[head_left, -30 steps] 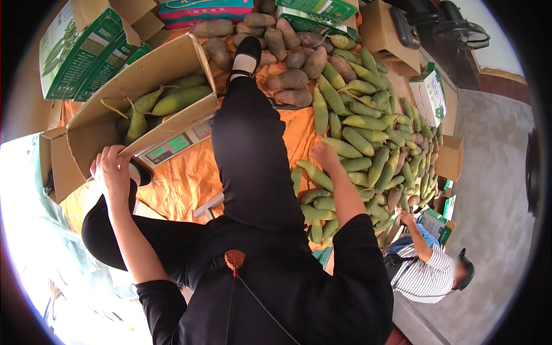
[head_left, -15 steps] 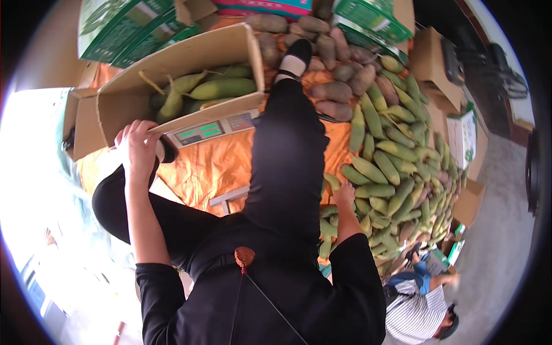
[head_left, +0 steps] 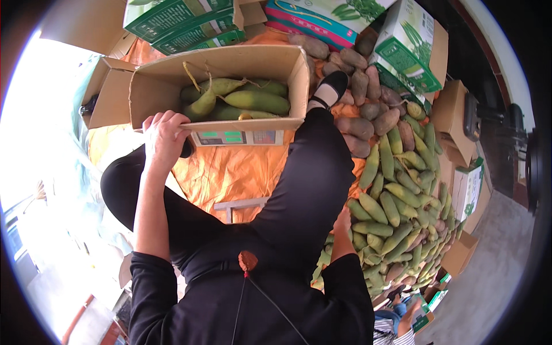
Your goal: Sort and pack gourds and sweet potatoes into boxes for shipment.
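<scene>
My left hand is closed over the near rim of an open cardboard box, its thumb and fingers on the box wall. Inside lie several long green radishes, some with thin curled root tails. The box rests on a digital scale with a lit green display. My right hand is low beside my right knee, at the edge of a large heap of green radishes. My leg hides most of its fingers, so whether it holds anything does not show.
Reddish-brown tubers lie beyond my right foot, on an orange sheet. Green-and-white cartons stand at the back. A brown box is at the right. Another person sits at the lower right.
The view has shifted, so the box and heap appear farther right and lower. My left hand stays on the box rim. My right hand has drawn back toward me, behind my knee.
</scene>
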The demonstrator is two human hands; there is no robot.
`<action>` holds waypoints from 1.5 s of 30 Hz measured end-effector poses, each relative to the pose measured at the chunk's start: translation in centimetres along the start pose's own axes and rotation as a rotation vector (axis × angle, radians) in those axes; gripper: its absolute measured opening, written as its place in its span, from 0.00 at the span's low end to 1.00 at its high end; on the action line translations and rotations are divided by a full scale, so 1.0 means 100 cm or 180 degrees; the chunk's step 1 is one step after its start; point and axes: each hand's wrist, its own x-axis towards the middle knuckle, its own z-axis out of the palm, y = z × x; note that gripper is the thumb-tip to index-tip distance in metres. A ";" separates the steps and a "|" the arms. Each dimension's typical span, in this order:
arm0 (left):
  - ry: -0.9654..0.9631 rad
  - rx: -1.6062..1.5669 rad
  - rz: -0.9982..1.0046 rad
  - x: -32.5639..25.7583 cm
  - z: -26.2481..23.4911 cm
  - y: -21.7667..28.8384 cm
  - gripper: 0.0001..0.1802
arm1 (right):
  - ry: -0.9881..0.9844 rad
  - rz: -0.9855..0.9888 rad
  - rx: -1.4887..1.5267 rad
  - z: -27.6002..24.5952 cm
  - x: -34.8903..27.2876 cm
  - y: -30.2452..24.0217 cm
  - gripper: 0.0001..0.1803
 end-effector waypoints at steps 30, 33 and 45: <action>-0.0523 0.0197 -0.0541 -0.011 -0.065 -0.069 0.33 | 0.1385 -0.4567 0.4200 -0.391 -0.197 -0.165 0.28; -0.0476 -0.0064 -0.0652 -0.013 -0.063 -0.071 0.34 | 0.0804 -0.5302 0.3860 -0.405 -0.229 -0.217 0.26; -0.0425 -0.0222 -0.0604 -0.013 -0.058 -0.079 0.32 | 0.0200 -0.5215 0.1754 -0.334 -0.245 -0.347 0.25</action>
